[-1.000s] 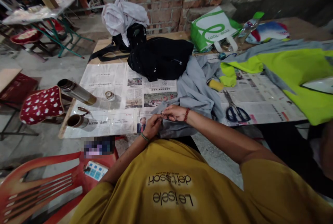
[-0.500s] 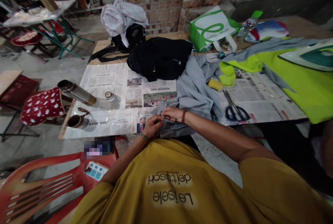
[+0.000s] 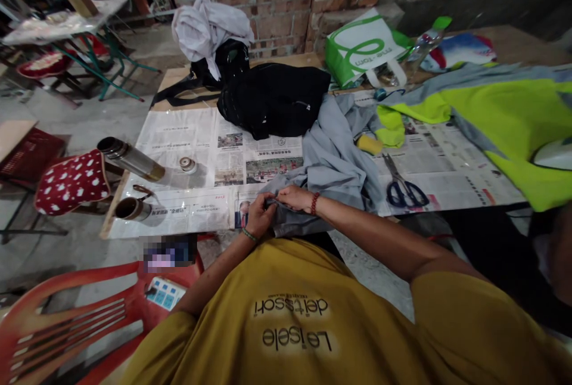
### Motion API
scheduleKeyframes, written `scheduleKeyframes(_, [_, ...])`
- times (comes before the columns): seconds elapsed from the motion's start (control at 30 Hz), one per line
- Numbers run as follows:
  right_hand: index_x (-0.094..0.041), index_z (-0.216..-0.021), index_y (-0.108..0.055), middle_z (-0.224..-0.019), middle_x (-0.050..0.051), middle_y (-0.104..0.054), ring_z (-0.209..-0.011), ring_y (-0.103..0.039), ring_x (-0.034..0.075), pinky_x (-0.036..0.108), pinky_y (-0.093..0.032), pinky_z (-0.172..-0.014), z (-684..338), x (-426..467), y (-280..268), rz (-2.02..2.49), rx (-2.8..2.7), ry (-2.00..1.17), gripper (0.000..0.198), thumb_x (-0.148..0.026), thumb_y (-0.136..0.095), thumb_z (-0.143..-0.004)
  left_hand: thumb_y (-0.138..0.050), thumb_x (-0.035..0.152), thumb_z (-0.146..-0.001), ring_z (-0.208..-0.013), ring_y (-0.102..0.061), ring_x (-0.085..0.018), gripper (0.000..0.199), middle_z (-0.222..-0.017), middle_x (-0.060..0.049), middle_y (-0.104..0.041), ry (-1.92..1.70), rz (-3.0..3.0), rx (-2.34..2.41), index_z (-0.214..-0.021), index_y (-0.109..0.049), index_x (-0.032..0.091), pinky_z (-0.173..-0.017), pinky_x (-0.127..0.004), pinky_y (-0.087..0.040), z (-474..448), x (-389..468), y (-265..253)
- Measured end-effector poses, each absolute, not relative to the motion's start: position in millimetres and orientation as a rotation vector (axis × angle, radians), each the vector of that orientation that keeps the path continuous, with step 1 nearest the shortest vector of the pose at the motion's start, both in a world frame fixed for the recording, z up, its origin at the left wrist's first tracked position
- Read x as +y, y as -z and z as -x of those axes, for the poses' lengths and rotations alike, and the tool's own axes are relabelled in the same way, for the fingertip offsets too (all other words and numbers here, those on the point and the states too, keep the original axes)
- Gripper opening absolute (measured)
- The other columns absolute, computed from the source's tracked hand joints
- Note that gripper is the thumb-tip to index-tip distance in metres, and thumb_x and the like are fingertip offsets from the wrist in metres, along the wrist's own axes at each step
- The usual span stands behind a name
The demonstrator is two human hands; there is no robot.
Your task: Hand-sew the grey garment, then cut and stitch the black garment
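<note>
A crumpled grey cloth [image 3: 333, 149], likely part of a garment, spreads over the newspaper at the table's near edge. My left hand [image 3: 261, 215] pinches an edge of it between thumb and fingers, a green band on the wrist. Close beside it, my right hand [image 3: 296, 198], with a red bead bracelet, is closed on the same cloth. Anything small between the fingertips is too fine to make out. To the right of the cloth lie scissors [image 3: 404, 188] with dark blue handles and a yellow sponge-like block [image 3: 369, 145].
A black bag [image 3: 277, 99] lies behind the cloth. On the left stand a steel flask [image 3: 131, 158], a small lid [image 3: 188, 164] and a brown mug [image 3: 133, 208]. A yellow-green garment [image 3: 504, 111] with an iron [image 3: 556, 154] on it covers the right side. A red chair [image 3: 111, 278] is at lower left.
The iron has slid toward the near right edge of the view. My hands have shifted slightly on the grey cloth, and its edge now shows between them.
</note>
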State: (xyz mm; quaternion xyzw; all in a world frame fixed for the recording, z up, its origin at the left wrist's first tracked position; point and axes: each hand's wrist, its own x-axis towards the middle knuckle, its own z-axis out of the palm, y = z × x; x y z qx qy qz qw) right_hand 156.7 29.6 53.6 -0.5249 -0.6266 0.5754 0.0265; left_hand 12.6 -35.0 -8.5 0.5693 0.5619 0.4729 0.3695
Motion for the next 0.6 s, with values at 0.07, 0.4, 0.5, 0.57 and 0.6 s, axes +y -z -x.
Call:
scheduleKeyframes(0.07, [-0.015,-0.064,-0.054,-0.049,-0.002,-0.046,-0.042,-0.041,0.008,0.022,-0.036,-0.048,-158.6,36.7,-57.4,1.606,-2.142,-1.635,0.026,-0.024,-0.048,-0.087,-0.059,0.017,-0.072,-0.084,-0.057,-0.015,0.025,-0.091,-0.002,-0.062,-1.204,-1.357,1.432,-0.096,-0.058,0.019,-0.079,-0.027,-0.044,-11.1,-32.0,10.8])
scheduleKeyframes(0.4, [-0.018,-0.088,-0.065,-0.093,0.008,-0.063,-0.094,-0.051,0.022,0.037,-0.034,-0.088,-205.0,29.4,-56.5,0.952,-2.441,-0.339,0.016,-0.027,-0.051,-0.087,-0.068,0.022,-0.061,-0.073,-0.054,-0.011,0.037,-0.083,0.002,-0.058,-1.181,-0.922,1.226,-0.097,-0.058,0.018,-0.067,-0.022,-0.042,-4.0,-21.5,16.5])
scheduleKeyframes(0.5, [-0.018,-0.093,-0.065,-0.094,0.007,-0.064,-0.093,-0.048,0.021,0.036,-0.032,-0.083,-204.8,15.0,-38.2,0.821,-2.543,-0.285,0.016,-0.029,-0.054,-0.087,-0.071,0.021,-0.06,-0.073,-0.055,-0.01,0.04,-0.085,0.002,-0.06,-1.173,-0.898,1.204,-0.098,-0.058,0.018,-0.068,-0.022,-0.042,-3.1,-21.0,15.3])
scheduleKeyframes(0.57, [-0.018,-0.097,-0.066,-0.094,0.007,-0.064,-0.093,-0.047,0.021,0.035,-0.031,-0.082,-198.9,13.3,-28.0,0.811,-2.549,-0.274,0.018,-0.029,-0.054,-0.088,-0.072,0.021,-0.06,-0.073,-0.055,-0.01,0.042,-0.085,0.001,-0.061,-1.17,-0.901,1.188,-0.099,-0.059,0.018,-0.068,-0.022,-0.042,-2.7,-21.4,14.3])
scheduleKeyframes(0.6, [-0.018,-0.098,-0.066,-0.094,0.007,-0.064,-0.093,-0.047,0.021,0.035,-0.031,-0.081,-195.2,14.5,-24.3,0.805,-2.547,-0.266,0.019,-0.029,-0.054,-0.089,-0.073,0.021,-0.06,-0.073,-0.056,-0.011,0.042,-0.085,0.001,-0.061,-1.17,-0.903,1.182,-0.1,-0.059,0.018,-0.069,-0.023,-0.043,-2.6,-21.6,14.1])
